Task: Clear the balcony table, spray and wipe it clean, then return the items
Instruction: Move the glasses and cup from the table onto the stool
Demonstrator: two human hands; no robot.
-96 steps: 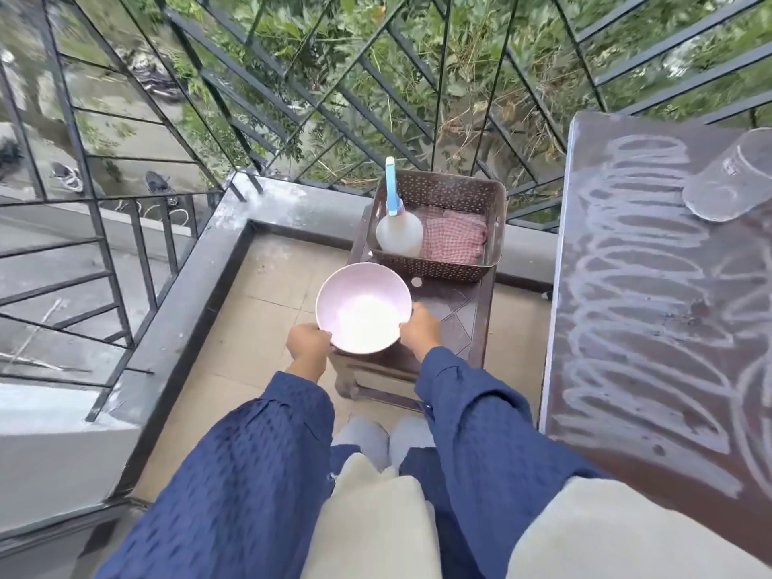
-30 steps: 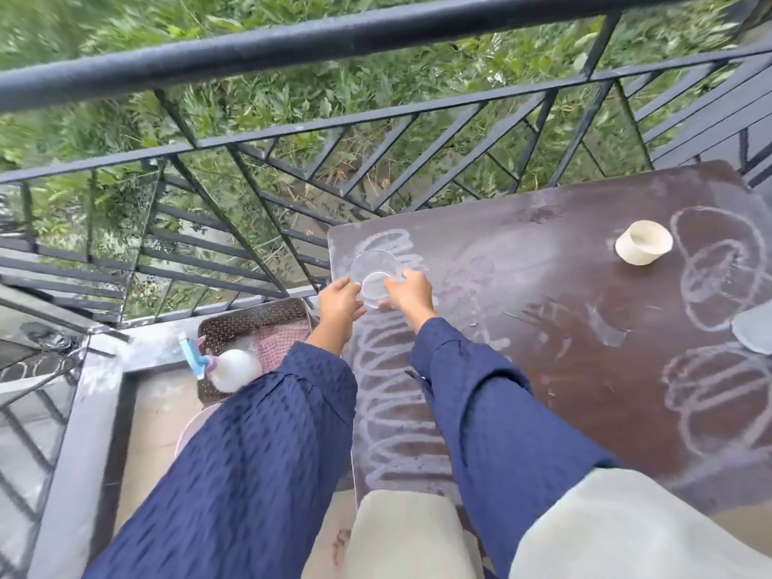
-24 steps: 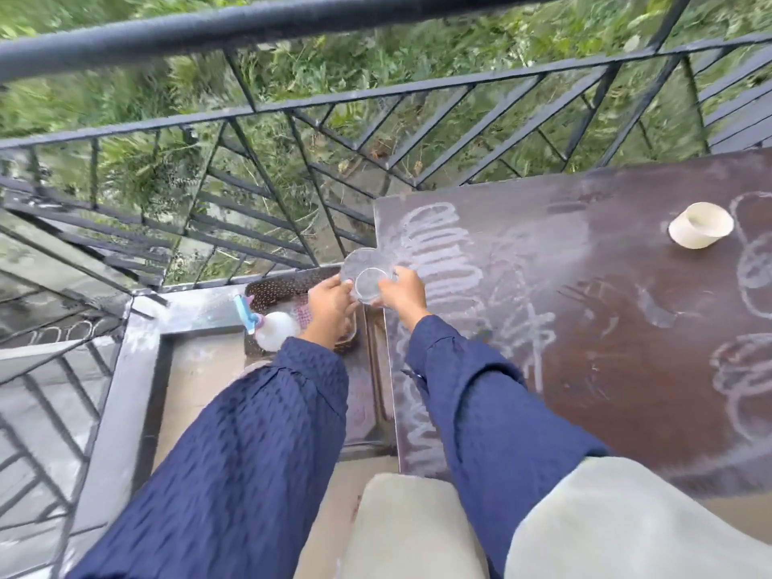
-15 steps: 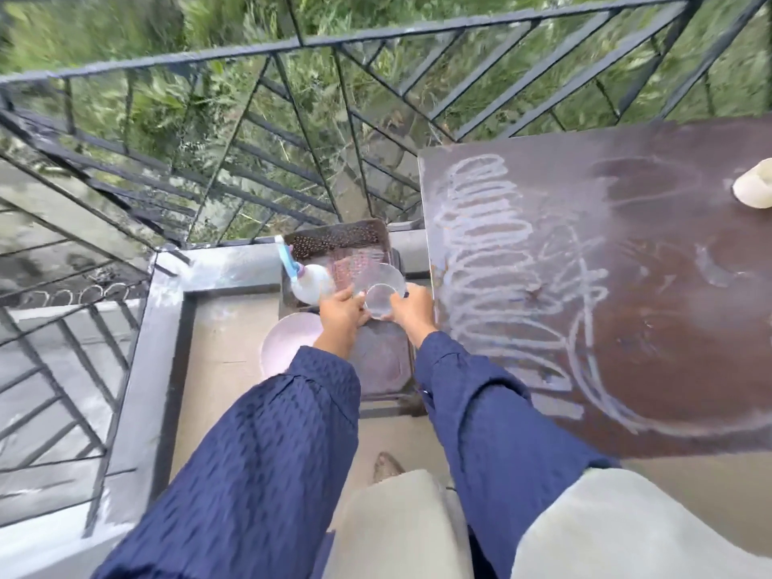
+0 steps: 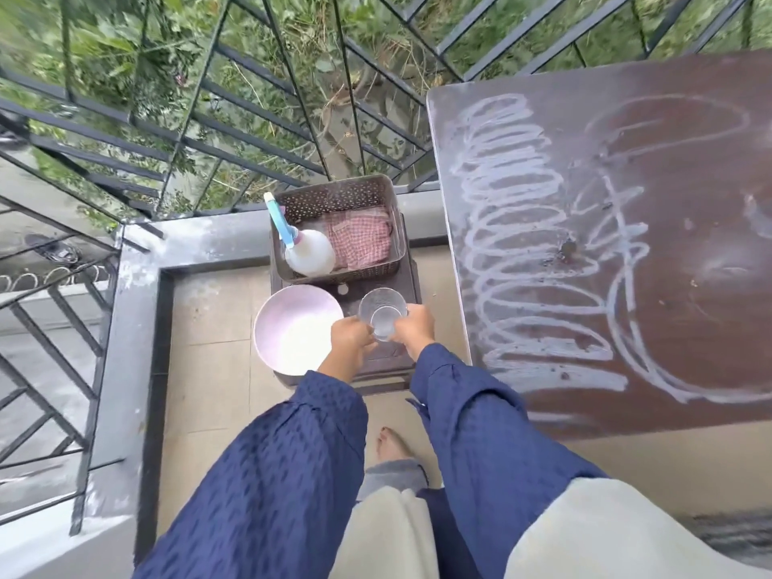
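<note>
Left hand [image 5: 350, 337] and right hand [image 5: 412, 328] each grip the round clear glass [image 5: 382, 313] beside a smooth pink bowl [image 5: 292, 328].

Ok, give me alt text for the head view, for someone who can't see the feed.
Both hands, left hand and right hand, hold a clear glass tumbler over a low dark brown stool, beside a pale pink bowl. Behind sits a brown perforated basket with a white spray bottle and checked cloth; the chalk-scribbled brown table stands right.
</note>
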